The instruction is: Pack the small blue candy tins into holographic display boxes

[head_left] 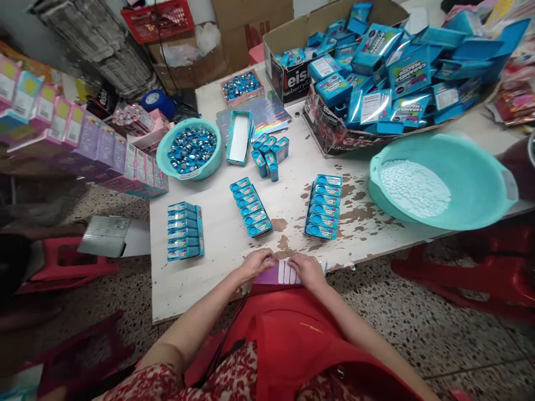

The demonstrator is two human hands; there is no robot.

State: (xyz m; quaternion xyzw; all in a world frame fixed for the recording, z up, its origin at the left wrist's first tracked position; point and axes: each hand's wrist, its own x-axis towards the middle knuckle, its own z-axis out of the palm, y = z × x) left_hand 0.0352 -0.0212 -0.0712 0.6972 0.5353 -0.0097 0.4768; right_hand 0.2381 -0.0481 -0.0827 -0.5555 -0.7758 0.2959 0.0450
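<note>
At the table's front edge, a purple box with white strips on its top (pixel 267 276) lies between both hands. My left hand (pixel 258 263) is closed on its left end, fingertips at the upper edge. My right hand (pixel 307 268) has its fingers bent over the white strips at the right part of the box. Beyond the hands stand two rows of small blue packs, one in the middle (pixel 251 207) and one to the right (pixel 324 206). A third blue row (pixel 184 231) is at the left. Loose blue packs (pixel 271 153) are grouped farther back.
A turquoise bowl of blue and silver pieces (pixel 190 169) stands back left; a large basin of white pellets (pixel 472 184) is at the right. Cartons heaped with blue boxes (pixel 334 146) fill the back right. An open blue tray (pixel 239 139) lies behind the packs.
</note>
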